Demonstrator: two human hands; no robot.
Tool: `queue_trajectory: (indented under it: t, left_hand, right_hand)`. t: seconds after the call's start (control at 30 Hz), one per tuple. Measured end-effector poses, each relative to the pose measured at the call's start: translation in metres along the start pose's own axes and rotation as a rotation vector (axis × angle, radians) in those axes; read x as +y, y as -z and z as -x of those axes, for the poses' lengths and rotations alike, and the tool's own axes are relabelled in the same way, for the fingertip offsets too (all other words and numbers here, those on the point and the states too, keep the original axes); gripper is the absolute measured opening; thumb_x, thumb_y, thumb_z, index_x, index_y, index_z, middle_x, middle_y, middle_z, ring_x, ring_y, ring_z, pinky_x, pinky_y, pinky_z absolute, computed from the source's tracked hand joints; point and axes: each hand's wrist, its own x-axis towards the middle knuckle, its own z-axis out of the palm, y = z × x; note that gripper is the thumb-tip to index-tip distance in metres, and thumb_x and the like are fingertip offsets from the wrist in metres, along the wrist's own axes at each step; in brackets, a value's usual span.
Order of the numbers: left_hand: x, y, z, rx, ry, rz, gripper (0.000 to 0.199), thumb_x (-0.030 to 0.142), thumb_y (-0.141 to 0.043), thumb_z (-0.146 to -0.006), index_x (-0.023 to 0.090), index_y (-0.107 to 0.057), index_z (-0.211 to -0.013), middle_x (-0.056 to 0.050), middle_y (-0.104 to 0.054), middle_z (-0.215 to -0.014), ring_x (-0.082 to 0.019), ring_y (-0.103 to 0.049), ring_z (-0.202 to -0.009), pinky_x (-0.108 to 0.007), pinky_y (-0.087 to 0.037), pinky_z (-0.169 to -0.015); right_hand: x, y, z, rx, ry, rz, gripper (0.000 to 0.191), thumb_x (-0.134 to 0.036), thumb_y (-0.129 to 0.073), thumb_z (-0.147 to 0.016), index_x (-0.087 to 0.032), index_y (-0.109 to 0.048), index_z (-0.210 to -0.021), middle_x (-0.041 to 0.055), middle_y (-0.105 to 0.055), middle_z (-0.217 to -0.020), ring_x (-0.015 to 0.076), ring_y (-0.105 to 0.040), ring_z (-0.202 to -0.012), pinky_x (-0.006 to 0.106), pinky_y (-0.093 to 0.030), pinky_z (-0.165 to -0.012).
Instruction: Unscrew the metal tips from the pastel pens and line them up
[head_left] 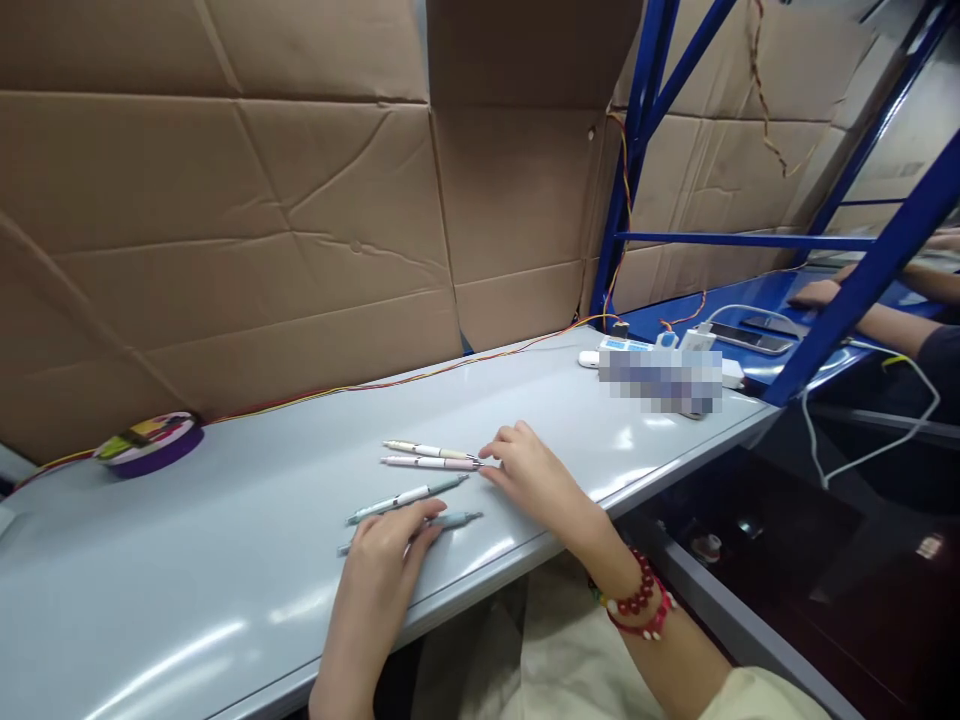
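I have the left hand (386, 550) arched over the nearest pen (459, 520), thumb and fingers narrowly spaced; the right hand (529, 475) curls at the tips of the cream pen (427, 450) and pink pen (427, 463). Whether either grips, I can't quite tell. I see a grey-green pen (409, 497) between these, all on the pale table (247, 540), with cardboard (337, 200) behind.

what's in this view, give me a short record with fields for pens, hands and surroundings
pens: four on the table; cream pen, pink-and-white pen, grey-and-white pen, blue-grey pen
left hand: over the blue-grey pen; grip unclear
right hand: fingertips by the tips of the cream and pink-and-white pens
right wrist: red beaded bracelet
back left: round purple-sided object
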Motion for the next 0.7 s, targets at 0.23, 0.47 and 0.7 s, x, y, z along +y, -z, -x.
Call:
queue_trajectory:
  t: [0.23, 0.47, 0.7]
  left_hand:
    - [0.003, 0.001, 0.002, 0.093, -0.020, 0.040, 0.021, 0.028, -0.042, -0.088, 0.026, -0.061, -0.098, -0.004, -0.063, -0.102, -0.022, -0.058, -0.096, -0.036, -0.046, -0.080]
    - [0.011, 0.004, 0.003, -0.062, 0.027, 0.169, 0.024, 0.030, -0.038, -0.091, 0.025, -0.059, -0.101, -0.003, -0.065, -0.101, -0.020, -0.059, -0.093, -0.034, -0.048, -0.080]
    - [0.006, 0.003, 0.005, 0.054, 0.018, 0.168, 0.023, 0.027, -0.035, -0.091, 0.025, -0.057, -0.097, -0.004, -0.061, -0.108, -0.024, -0.052, -0.109, -0.043, -0.041, -0.092]
  right_hand:
    - [-0.009, -0.017, -0.013, -0.012, -0.037, 0.125, 0.012, -0.017, -0.055, -0.085, -0.016, -0.066, -0.081, 0.0109, -0.061, -0.084, 0.0249, -0.049, -0.089, 0.035, -0.043, -0.074]
    - [-0.010, -0.012, -0.012, 0.144, -0.095, -0.246, 0.026, -0.021, -0.037, -0.092, -0.019, -0.047, -0.068, -0.0002, -0.051, -0.062, 0.0144, -0.046, -0.059, 0.025, -0.034, -0.055]
    - [0.004, -0.003, 0.007, 0.329, -0.179, -0.569, 0.036, -0.033, -0.027, -0.095, -0.021, -0.033, -0.061, -0.0049, -0.033, -0.053, 0.0108, -0.033, -0.047, 0.023, -0.027, -0.048]
